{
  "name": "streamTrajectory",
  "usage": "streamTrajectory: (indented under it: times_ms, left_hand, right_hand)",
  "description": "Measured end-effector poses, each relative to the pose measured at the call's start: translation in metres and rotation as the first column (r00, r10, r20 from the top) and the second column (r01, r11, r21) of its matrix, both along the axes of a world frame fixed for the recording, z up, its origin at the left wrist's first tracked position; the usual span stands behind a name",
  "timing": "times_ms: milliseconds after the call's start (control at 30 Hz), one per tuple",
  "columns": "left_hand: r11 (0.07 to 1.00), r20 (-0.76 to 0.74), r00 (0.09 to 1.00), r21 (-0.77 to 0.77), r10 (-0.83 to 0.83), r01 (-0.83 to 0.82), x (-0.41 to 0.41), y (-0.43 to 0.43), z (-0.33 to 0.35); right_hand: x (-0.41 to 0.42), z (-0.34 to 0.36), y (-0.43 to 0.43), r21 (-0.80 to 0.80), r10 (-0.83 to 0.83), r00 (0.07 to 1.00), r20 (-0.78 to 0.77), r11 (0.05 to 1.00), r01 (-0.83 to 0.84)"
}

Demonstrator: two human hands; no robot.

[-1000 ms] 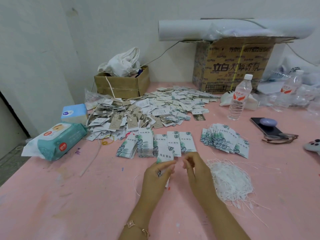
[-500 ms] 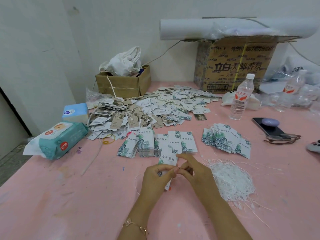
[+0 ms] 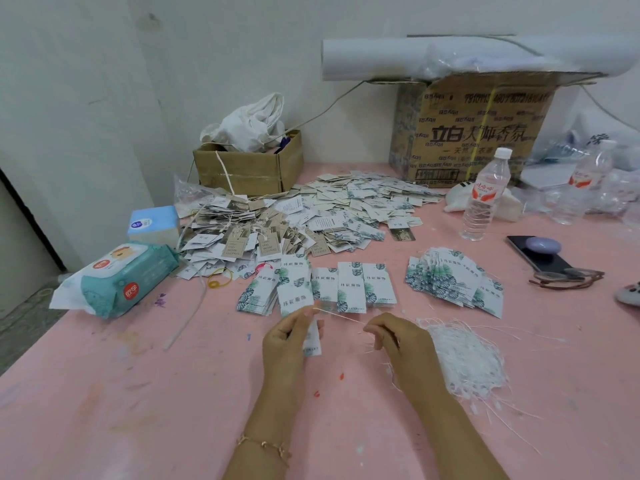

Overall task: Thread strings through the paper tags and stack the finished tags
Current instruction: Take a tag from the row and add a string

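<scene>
Paper tag [image 3: 312,341] is gripped upright in the left hand [image 3: 287,344] above the middle of the pink worktop [image 3: 138,393]; a white string [image 3: 341,317] is stretched taut from its top and pinched by the right hand [image 3: 398,341], just beside the loose string pile [image 3: 464,362].

Both forearms rise from the bottom edge toward the lower centre of the frame. The left hand [image 3: 287,339] stands thumb-side up, fingers curled, pinching a tag [image 3: 312,342]. The right hand [image 3: 398,341], to its right and apart from it, is curled too, its fingertips pinching a string [image 3: 343,317] that runs straight between the hands.
</scene>
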State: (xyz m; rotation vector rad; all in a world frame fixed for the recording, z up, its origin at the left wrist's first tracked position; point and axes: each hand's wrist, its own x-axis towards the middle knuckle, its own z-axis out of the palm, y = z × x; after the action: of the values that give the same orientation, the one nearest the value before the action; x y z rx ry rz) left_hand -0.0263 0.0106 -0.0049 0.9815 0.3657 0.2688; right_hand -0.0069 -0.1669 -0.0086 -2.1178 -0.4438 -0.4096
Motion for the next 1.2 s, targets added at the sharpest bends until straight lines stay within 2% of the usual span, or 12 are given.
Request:
streamTrajectory:
  times_ms: [267, 433, 733, 900, 1033, 1133, 1200]
  left_hand:
    - [0.966, 0.059, 0.998, -0.260, 0.008, 0.008, 0.0004, 0.0095, 0.0017]
    - [0.929, 0.104, 0.993, -0.371, 0.058, -0.015, 0.0012, 0.0099, 0.0012]
    - [0.912, 0.082, 0.994, -0.409, 0.072, -0.032, 0.0024, 0.0074, -0.0012]
    - [0.898, 0.056, 0.995, -0.438, 0.086, -0.053, 0.0019, 0.0050, 0.0018]
    - [0.917, 0.044, 0.992, -0.389, 0.118, -0.092, 0.0017, 0.0049, 0.0036]
    - [0.945, 0.038, 0.989, -0.301, 0.143, -0.125, 0.0030, 0.0029, 0.0016]
    - [0.948, 0.043, 0.988, -0.289, 0.149, -0.131, 0.0029, 0.0021, 0.0017]
  right_hand:
    - [0.0035, -0.0021, -0.0019, -0.172, -0.079, 0.996, -0.042, 0.983, 0.070]
    - [0.0043, -0.0008, 0.0005, -0.248, -0.145, 0.986, 0.079, 0.955, 0.160]
    - [0.0023, -0.0015, 0.0016, -0.050, -0.329, 0.944, -0.023, 0.944, 0.327]
    - [0.0026, -0.0008, 0.0022, -0.109, -0.394, 0.918, -0.035, 0.915, 0.388]
    - [0.0038, -0.0022, -0.0017, -0.128, -0.309, 0.951, -0.016, 0.944, 0.304]
    - [0.0056, -0.0022, -0.0037, -0.348, -0.197, 0.980, -0.029, 0.921, 0.175]
    - [0.0087, -0.0039, -0.0057, -0.438, -0.141, 0.985, -0.100, 0.895, 0.083]
